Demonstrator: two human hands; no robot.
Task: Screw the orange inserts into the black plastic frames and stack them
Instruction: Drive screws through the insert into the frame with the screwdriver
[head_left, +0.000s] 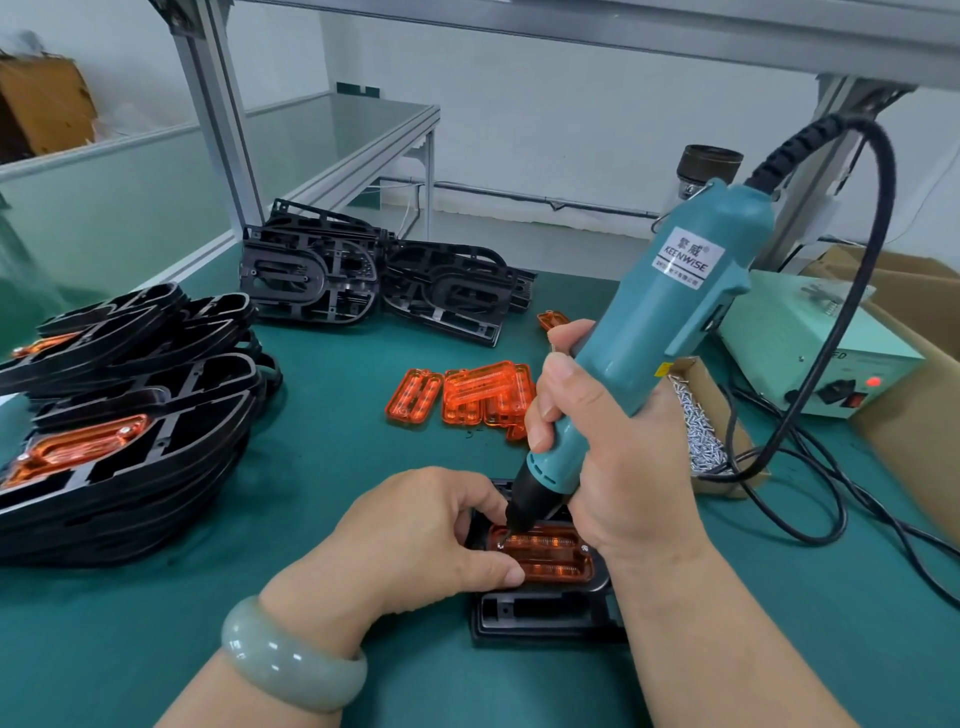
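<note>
Head view: A black frame (540, 616) lies flat on the green table (363, 457), front centre. An orange insert (553, 558) is seated in it, long axis running left to right across the view. The left hand (431, 535), fingers curled, pinches the insert's left end between thumb and fingertips. The right hand (597, 431) is wrapped fully around the lower body of the screwdriver (670, 312). The tool is tilted, with its top leaning up and right and its bit pointing down-left onto the insert's far left corner. Loose inserts (478, 395) lie beyond the hands. Finished frames (119, 452) are stacked at left and empty frames (374, 280) at the rear. A box of screws (701, 431) sits just right of the right hand.
</note>
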